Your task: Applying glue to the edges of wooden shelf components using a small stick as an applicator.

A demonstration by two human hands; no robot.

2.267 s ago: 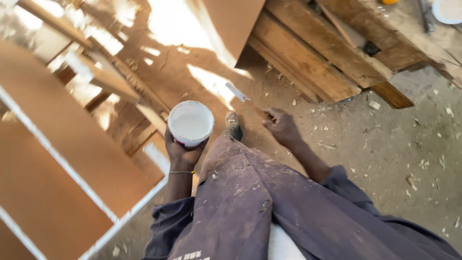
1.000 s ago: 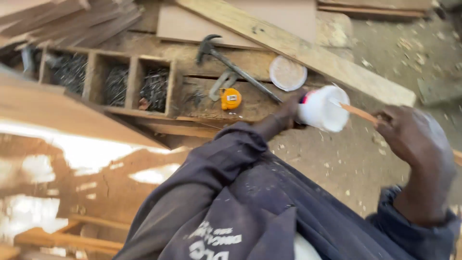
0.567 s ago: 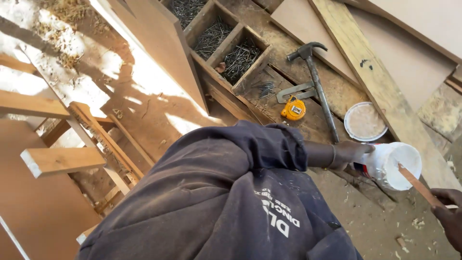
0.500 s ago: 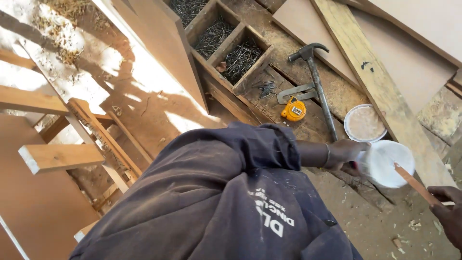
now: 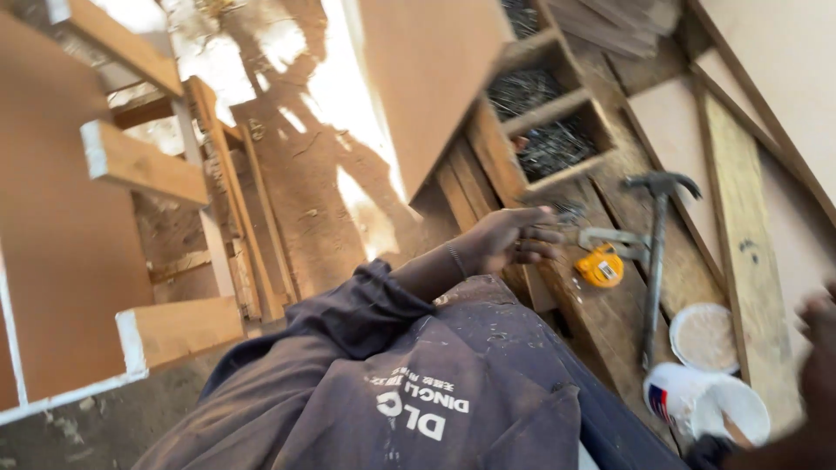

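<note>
My left hand (image 5: 512, 240) reaches out over the wooden planks with its fingers apart and nothing in it. It hovers just left of a metal pincer tool (image 5: 610, 238) and a yellow tape measure (image 5: 601, 266). A white plastic tub (image 5: 707, 406) stands on the planks at the lower right, with a brown stick end showing inside it. The tub's round lid (image 5: 704, 338) lies beside it. My right hand (image 5: 820, 344) is a dark blur at the right edge above the tub; its grip is unclear.
A claw hammer (image 5: 656, 261) lies along the planks between the tape measure and the lid. A wooden box with compartments of nails (image 5: 550, 139) sits behind my left hand. Brown boards and a wooden frame (image 5: 131, 165) fill the left side.
My left hand has let go of the white tub, which now stands on the planks, and has drawn back toward the pincers. The camera has swung left.
</note>
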